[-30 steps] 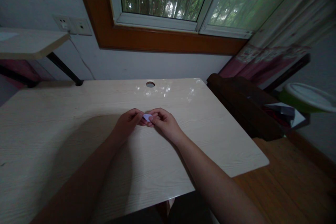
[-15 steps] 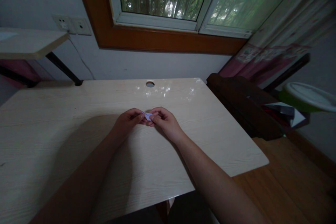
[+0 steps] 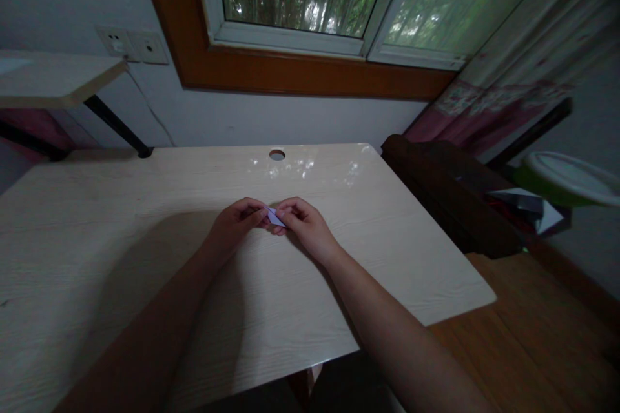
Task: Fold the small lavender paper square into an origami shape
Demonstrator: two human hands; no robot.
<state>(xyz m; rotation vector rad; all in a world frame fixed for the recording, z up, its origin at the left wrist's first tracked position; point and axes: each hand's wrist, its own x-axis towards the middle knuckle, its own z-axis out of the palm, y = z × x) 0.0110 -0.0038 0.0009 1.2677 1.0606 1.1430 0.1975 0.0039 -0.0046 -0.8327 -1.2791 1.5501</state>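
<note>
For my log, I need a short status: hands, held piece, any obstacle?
Left hand and right hand pinching small purple piece. Piece over desk. No obstacle visible.

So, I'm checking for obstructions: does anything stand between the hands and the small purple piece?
Nothing visible does: the left hand and the right hand both hold the small purple piece directly, over the table. Its underside is hidden from this view.

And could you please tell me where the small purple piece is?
In the head view, the small purple piece is just left of centre, between the left hand and right hand, below the round table hole.
</note>
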